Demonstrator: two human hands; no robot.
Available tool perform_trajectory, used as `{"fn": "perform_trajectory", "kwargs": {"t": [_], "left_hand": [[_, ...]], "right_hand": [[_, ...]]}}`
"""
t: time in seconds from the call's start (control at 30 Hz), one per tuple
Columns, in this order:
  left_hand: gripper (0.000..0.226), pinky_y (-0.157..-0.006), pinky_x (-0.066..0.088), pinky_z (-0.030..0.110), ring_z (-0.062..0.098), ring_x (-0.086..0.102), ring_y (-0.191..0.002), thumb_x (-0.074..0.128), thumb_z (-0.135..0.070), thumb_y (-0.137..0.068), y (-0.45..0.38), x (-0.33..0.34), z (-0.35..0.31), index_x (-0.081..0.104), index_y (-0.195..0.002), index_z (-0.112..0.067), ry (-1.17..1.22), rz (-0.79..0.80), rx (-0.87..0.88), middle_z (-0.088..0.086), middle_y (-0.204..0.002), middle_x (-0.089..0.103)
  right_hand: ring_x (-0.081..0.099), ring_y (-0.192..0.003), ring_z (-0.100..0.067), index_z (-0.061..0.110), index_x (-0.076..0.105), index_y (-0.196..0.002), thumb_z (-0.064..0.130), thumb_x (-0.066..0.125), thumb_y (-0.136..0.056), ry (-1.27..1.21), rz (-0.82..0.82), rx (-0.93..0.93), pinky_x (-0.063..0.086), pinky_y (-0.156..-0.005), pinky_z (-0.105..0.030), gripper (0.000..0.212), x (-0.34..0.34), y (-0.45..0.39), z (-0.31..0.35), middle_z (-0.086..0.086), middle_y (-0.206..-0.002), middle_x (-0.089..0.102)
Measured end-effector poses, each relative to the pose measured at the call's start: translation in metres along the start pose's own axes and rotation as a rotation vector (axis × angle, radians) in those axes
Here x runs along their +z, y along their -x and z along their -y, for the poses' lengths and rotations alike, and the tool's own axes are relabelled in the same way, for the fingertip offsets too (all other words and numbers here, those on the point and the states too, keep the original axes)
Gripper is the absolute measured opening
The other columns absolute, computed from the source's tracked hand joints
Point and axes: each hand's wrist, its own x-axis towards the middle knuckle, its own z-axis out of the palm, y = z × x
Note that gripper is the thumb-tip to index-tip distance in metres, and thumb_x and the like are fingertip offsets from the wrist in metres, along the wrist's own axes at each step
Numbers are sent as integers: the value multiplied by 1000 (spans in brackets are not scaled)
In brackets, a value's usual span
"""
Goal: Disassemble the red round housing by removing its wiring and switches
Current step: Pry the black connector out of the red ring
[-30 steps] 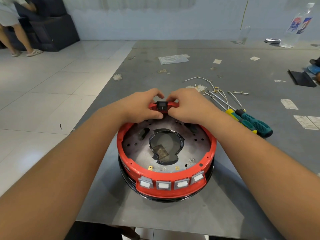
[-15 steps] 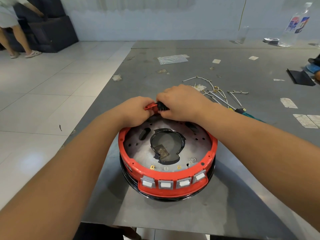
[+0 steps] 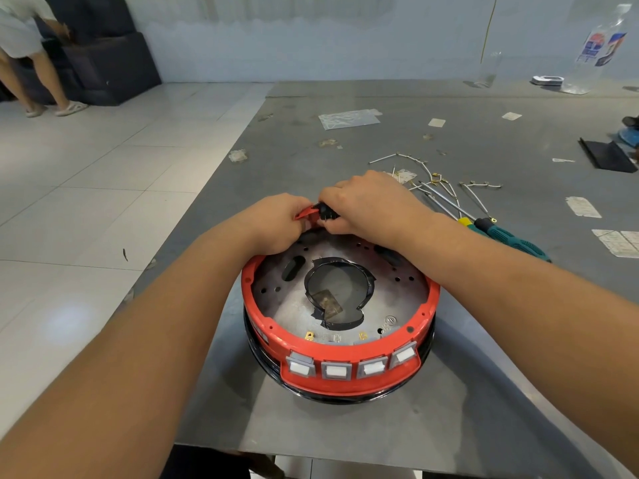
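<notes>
The red round housing (image 3: 345, 350) sits on the grey metal table, open side up, with a grey metal plate and a taped central hole inside. Several white rocker switches (image 3: 335, 369) line its near wall. At the far rim my left hand (image 3: 276, 223) grips the red wall beside a black socket part (image 3: 325, 212). My right hand (image 3: 370, 205) pinches that black part from the right, its fingers curled over it. Most of the black part is hidden between my fingers.
Removed wires with brass terminals (image 3: 425, 171) and two screwdrivers (image 3: 505, 233) lie to the right of the housing. Paper scraps, a plastic bag (image 3: 349, 117), a black plate (image 3: 605, 155) and a bottle (image 3: 598, 50) lie farther back. The table's left edge (image 3: 193, 216) borders tiled floor. A person stands far left.
My right hand has slid left over the black part and covers it. My left hand has closed tighter on the red rim. The housing has stayed put.
</notes>
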Motion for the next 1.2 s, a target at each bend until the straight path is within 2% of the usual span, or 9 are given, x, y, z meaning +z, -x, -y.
{"fn": "perform_trajectory", "kwargs": {"t": [0.43, 0.53, 0.6, 0.63, 0.73, 0.87, 1.0, 1.1, 1.2], "left_hand": [[15, -81, 44, 37, 28, 60, -97, 53, -19, -107, 0, -1, 0, 57, -94, -21, -4, -1, 3, 6, -97, 65], [14, -77, 38, 33, 28, 60, -97, 54, -18, -106, 1, -1, -1, 59, -93, -21, 6, -4, -1, 0, -90, 61], [11, -80, 39, 31, 28, 61, -103, 57, -14, -102, 2, 0, -2, 64, -109, -18, 13, -9, 8, 1, -100, 63], [23, -84, 40, 30, 25, 61, -106, 59, -12, -100, 3, 0, -2, 64, -122, -18, 33, -9, 19, 0, -107, 65], [55, -87, 44, 23, 16, 63, -105, 63, -9, -93, 7, -2, -6, 53, -144, -24, 143, -41, 73, -6, -126, 64], [44, -83, 42, 22, 15, 62, -104, 72, -24, -92, 1, -5, -18, 59, -135, -23, 81, -83, 184, -6, -121, 64], [33, -78, 40, 33, 25, 59, -98, 68, -40, -95, -11, -4, -31, 62, -115, -15, -205, -71, 261, 2, -103, 64], [29, -91, 45, 43, 30, 58, -107, 60, -35, -100, -13, 3, -33, 58, -116, -11, -309, -64, 286, 11, -113, 62], [27, -94, 43, 45, 34, 56, -111, 54, -29, -104, -11, 8, -33, 54, -118, -6, -321, -81, 279, 16, -118, 58]], "right_hand": [[68, -87, -37, 14, 60, -106, 55, 46, -101, 55, -18, 39, 35, -60, -36, 43, -1, 3, 6, -7, -103, 69], [64, -102, -32, 17, 59, -116, 60, 61, -92, -173, 65, 106, 41, -71, -37, 50, -1, 4, 2, -6, -112, 67], [59, -105, -22, 18, 58, -125, 54, 79, -80, -468, 126, 189, 42, -81, -32, 62, -5, 7, -3, -4, -119, 64], [56, -103, -18, 17, 57, -126, 48, 85, -76, -574, 142, 238, 41, -81, -29, 65, -7, 9, -6, -3, -120, 63], [56, -103, -23, 16, 55, -118, 29, 83, -78, -619, 204, 363, 41, -79, -31, 50, -5, 12, -10, -4, -113, 61], [58, -100, -30, 17, 57, -104, 26, 69, -85, -557, 255, 407, 40, -71, -33, 24, -6, 12, -10, -5, -97, 59], [61, -91, -32, 14, 68, -92, 21, 68, -83, -522, 231, 373, 44, -69, -34, 12, -10, 17, -13, -7, -84, 64], [62, -92, -34, 11, 72, -97, 18, 63, -86, -523, 188, 365, 51, -79, -43, 16, -6, 21, -11, -12, -90, 70], [61, -85, -35, 11, 70, -85, 17, 61, -84, -543, 166, 367, 50, -72, -42, 12, -4, 21, -9, -13, -79, 67]]}}
